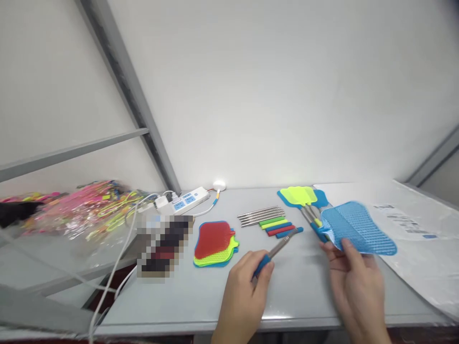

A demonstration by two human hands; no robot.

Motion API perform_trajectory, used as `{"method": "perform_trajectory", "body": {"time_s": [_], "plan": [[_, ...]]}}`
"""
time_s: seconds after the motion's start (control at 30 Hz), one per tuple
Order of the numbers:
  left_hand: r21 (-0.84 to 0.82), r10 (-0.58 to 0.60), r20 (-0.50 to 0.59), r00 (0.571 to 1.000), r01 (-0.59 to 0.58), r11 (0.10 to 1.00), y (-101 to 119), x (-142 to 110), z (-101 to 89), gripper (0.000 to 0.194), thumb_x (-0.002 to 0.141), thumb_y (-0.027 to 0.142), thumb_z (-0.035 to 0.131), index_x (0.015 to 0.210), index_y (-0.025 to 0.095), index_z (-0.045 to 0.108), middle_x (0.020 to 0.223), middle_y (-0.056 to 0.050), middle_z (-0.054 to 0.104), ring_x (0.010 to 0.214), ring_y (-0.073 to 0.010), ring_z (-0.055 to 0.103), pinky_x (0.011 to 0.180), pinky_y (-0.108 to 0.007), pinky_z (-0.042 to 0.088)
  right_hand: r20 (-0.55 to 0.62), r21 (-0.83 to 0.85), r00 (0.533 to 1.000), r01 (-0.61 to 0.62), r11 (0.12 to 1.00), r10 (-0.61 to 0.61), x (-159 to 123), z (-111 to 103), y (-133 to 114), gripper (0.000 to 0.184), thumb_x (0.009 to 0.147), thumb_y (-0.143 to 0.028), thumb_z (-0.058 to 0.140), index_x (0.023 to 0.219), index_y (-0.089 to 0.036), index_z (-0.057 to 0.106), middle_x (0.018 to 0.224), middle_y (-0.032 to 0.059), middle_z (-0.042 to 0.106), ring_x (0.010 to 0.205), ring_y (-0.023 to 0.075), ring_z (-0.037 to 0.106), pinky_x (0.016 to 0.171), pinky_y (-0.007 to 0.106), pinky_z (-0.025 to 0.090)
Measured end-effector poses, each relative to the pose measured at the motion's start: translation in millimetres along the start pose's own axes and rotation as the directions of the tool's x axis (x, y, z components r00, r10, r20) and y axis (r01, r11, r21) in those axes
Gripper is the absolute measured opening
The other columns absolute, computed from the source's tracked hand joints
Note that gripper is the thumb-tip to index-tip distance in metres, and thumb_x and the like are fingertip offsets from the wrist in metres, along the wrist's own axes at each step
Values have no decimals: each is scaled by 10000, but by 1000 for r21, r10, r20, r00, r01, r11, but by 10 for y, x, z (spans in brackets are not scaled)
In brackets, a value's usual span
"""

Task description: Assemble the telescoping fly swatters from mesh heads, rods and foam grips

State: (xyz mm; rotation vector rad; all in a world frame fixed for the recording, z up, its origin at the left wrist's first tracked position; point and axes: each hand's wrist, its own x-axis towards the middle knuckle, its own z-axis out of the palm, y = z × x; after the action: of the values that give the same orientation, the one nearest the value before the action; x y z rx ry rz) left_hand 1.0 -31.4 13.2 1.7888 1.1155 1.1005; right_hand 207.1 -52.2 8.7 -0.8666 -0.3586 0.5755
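Observation:
My left hand (247,286) is closed around the blue grip of a metal telescopic rod (279,246), whose tip points up and to the right. In my right hand (353,282) is a blue mesh fly swatter head (358,227), pinched between thumb and fingers near its neck. The rod and the head are apart. Beyond my right hand lie several fly swatters with rods fitted, a yellow-green head (298,195) on top of blue ones. Loose coloured grips (278,226) and a row of metal rods (261,215) lie between my hands, farther back.
A stack of loose swatter heads, topped by a red one (215,239), lies left of my left hand. Behind it are a power strip (190,199) and white cables. Plastic-wrapped colourful items (103,210) fill the left shelf. White printed sheeting (412,239) covers the table's right side.

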Motion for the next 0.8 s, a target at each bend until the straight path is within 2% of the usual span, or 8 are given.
{"method": "perform_trajectory", "body": {"time_s": [0.07,0.13,0.2,0.3,0.47,0.63,0.8], "plan": [[141,77,68,995,-86,986,-36,43,136,189,919,312,565,997,244,724,831,-67,661,800,-236,590,728,-320,443,100,-11,992,-77,997,78,-39,-40,5,184,787,-241,696,939,-203,599,782,-28,644,615,122,609,699,317,547],[257,125,124,984,-154,954,-110,65,211,204,928,289,549,1045,266,715,842,-63,654,813,-239,578,735,-338,438,144,-34,982,-122,992,126,-89,-100,28,113,821,-267,638,900,-208,584,699,-28,633,551,140,600,643,334,541],[334,136,169,976,-187,924,-189,66,231,234,948,272,515,1102,283,690,881,-54,653,846,-234,574,769,-354,440,135,-53,978,-155,986,161,-129,-161,52,101,830,-298,608,873,-212,576,647,-29,616,514,157,595,602,351,534],[409,128,173,977,-189,893,-268,51,217,267,980,279,454,1155,269,656,916,-51,653,872,-228,575,793,-370,445,99,-63,967,-229,971,234,-151,-215,67,145,841,-344,585,791,-210,560,579,-34,574,473,170,580,575,367,523],[468,144,218,965,-233,852,-302,41,206,290,991,296,436,1208,264,625,926,-47,660,861,-225,586,772,-367,453,87,-19,953,-291,956,292,-108,-198,62,335,904,-425,525,655,-201,518,545,-12,554,455,155,547,560,340,490],[480,137,253,958,-248,842,-320,73,199,313,997,294,424,1263,276,587,925,-27,673,854,-208,604,759,-352,457,172,-56,931,-318,947,322,-88,-189,102,335,907,-445,562,683,-198,521,529,-21,543,448,129,503,504,285,423],[482,116,296,948,-253,839,-317,97,202,308,1001,311,410,1243,277,596,1001,-26,699,886,-204,627,761,-353,462,162,-121,926,-323,938,340,-129,-213,123,331,887,-471,592,710,-201,519,532,-25,547,473,128,515,531,272,419]]}}
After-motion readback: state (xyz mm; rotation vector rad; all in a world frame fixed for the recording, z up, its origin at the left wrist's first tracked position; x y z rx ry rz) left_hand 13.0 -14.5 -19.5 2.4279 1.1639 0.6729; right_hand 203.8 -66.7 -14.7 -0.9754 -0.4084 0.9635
